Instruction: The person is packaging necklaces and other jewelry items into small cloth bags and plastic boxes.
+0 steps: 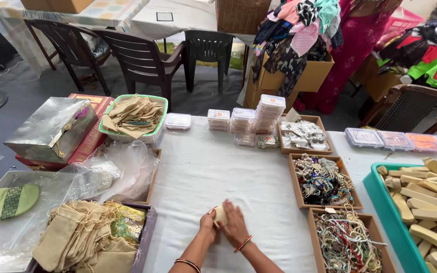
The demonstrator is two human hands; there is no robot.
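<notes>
1. A small beige pouch [220, 215] is held between both hands, just above the white tablecloth [213, 162], near the table's front edge.
2. The left hand [208, 223] is closed on the pouch's left side; its fingers are curled narrow around the cloth.
3. The right hand [235, 225] is laid against the pouch's right side, fingers bent over it; a red bangle [243, 244] is seen at that wrist.
4. A box of stacked beige drawstring bags [84, 237] is placed left of the hands, near them.
5. Three brown trays are lined up to the right: one of mixed bead strings [347, 242] nearest, one of beaded items [322, 181] behind it, and one of small white packets [303, 134] farthest.
6. A teal tray of pale wooden pieces [426, 207] is set at the far right.
7. Stacks of clear plastic boxes [251, 119] are noted at the table's far edge, well apart from the hands.
8. A green basket of folded beige cloth [133, 115] and a silver box [51, 129] are recorded at the far left.
9. Dark plastic chairs [142, 58] are seen beyond the table.
</notes>
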